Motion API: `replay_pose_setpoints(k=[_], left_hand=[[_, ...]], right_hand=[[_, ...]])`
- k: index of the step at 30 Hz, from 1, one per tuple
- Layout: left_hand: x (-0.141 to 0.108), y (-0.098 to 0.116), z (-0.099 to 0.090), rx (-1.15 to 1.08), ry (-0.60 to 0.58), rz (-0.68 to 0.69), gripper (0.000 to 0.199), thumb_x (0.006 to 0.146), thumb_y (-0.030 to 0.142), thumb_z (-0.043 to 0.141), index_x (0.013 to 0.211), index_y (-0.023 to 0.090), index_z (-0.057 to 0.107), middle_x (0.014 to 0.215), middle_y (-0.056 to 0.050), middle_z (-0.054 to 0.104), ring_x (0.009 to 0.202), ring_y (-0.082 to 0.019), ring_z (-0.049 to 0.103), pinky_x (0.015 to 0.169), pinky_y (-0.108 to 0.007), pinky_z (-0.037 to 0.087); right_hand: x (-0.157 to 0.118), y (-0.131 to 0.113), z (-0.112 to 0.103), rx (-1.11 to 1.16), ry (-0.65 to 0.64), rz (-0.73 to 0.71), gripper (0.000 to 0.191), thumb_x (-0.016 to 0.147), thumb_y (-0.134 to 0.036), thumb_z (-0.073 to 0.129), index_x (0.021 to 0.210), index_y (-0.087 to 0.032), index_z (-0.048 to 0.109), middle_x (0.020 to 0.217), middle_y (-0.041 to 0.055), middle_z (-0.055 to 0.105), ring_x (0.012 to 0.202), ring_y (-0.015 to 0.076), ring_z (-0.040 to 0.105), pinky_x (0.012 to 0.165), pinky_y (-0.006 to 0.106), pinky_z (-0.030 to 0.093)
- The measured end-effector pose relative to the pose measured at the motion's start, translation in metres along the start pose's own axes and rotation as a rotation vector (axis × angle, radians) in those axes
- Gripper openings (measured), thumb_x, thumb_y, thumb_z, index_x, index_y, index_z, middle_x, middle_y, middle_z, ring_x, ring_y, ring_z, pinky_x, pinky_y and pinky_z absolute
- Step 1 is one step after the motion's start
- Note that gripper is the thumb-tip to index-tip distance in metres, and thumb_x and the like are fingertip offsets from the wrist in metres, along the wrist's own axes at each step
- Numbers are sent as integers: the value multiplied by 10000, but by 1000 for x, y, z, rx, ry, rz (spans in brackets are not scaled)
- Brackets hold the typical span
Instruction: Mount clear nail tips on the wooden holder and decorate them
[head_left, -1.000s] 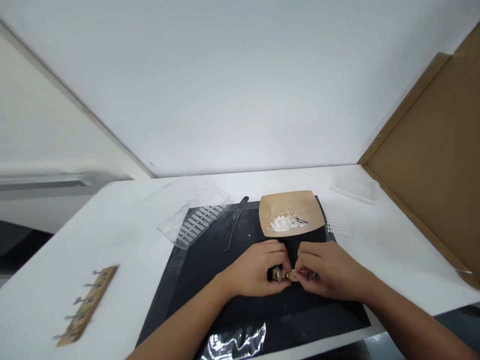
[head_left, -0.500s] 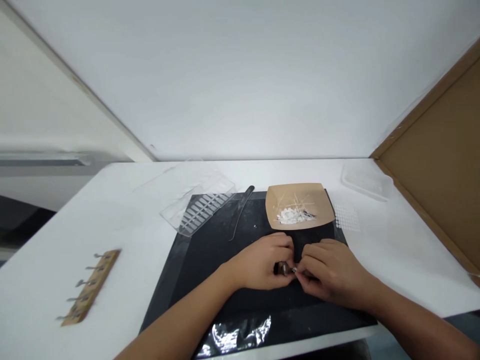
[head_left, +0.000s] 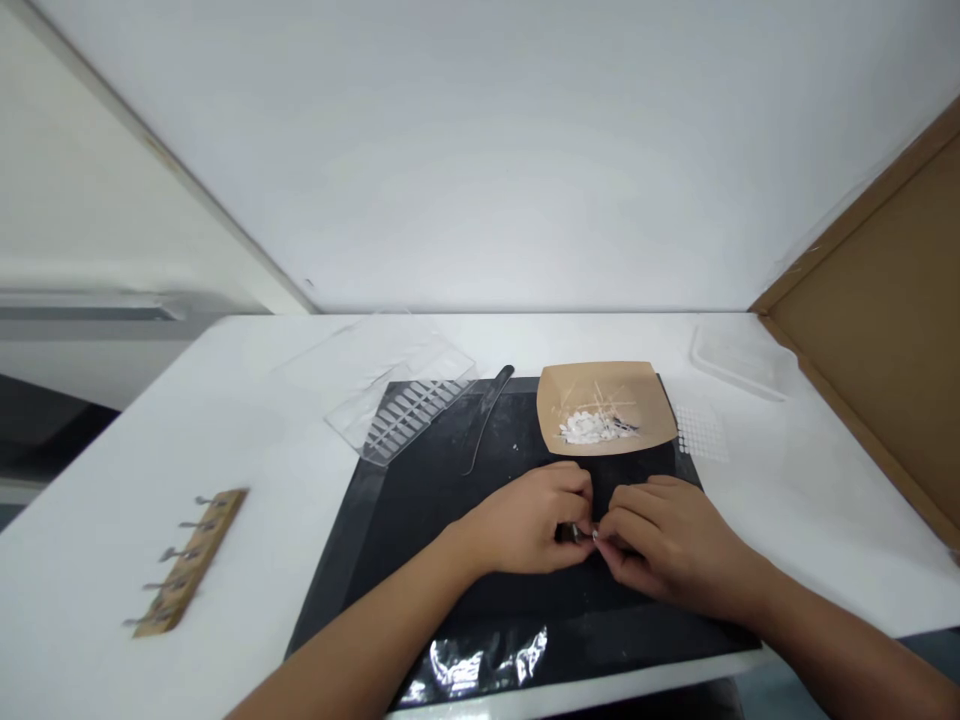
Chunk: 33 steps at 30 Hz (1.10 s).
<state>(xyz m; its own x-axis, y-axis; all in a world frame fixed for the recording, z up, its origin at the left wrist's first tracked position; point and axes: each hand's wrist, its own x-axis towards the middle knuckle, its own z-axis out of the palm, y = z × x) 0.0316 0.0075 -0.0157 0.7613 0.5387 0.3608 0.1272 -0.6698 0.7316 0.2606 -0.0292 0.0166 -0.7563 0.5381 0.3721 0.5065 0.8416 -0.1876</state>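
Note:
Over the black mat [head_left: 420,510] my left hand [head_left: 536,520] is closed in a pinch around a small, dark and shiny item [head_left: 576,532], mostly hidden by the fingers. Touching the same spot from the right, my right hand [head_left: 664,540] has its thumb and forefinger pressed together at the item's end, where a tiny bright bit shows. What the right fingertips hold is too small to name. Just beyond both hands sits a brown paper tray [head_left: 652,395] with white bits and thin sticks in it.
Clear plastic sheets and a tray of nail-shaped pieces [head_left: 409,415] lie at the mat's back left, beside a black file [head_left: 491,410]. A wooden strip with metal pegs [head_left: 191,565] is far left. Right are a dotted sheet [head_left: 701,432], a clear lid [head_left: 742,362] and a cardboard wall [head_left: 885,330].
The whole view has shifted slightly, so the scene sits a little further right and up. Less of the small dark item shows between my left fingers. Both hands stay together.

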Motion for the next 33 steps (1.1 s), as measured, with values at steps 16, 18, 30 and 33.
replay_pose_setpoints(k=[16,18,30,33], left_hand=[[-2,0,-1,21,-49,-14,63,882,172,727,820,176,738,896,-67,691,853,-180,667,804,-296,539],[-2,0,-2,23,-49,-22,68,878,173,731,810,175,732,880,-62,688,843,-179,663,799,-296,538],[-2,-1,0,40,-56,-24,32,839,149,755,818,173,751,850,-55,688,827,-175,656,803,-297,529],[-2,-1,-1,42,-56,-22,33,838,149,754,822,178,755,843,-50,682,825,-176,654,800,-299,529]], right_hand=[[1,2,-6,11,-36,4,151,1029,-124,516,920,-186,601,808,14,644,700,163,548,628,318,384],[1,2,-6,4,-40,-3,158,1040,-135,514,919,-186,603,805,15,644,706,166,550,633,323,382],[-1,2,-2,-24,-45,-20,166,1046,-190,568,896,-186,638,789,-3,647,692,159,549,619,348,302],[-2,2,-3,5,-55,-8,158,1055,-212,576,916,-189,649,799,-7,655,695,153,558,627,344,305]])
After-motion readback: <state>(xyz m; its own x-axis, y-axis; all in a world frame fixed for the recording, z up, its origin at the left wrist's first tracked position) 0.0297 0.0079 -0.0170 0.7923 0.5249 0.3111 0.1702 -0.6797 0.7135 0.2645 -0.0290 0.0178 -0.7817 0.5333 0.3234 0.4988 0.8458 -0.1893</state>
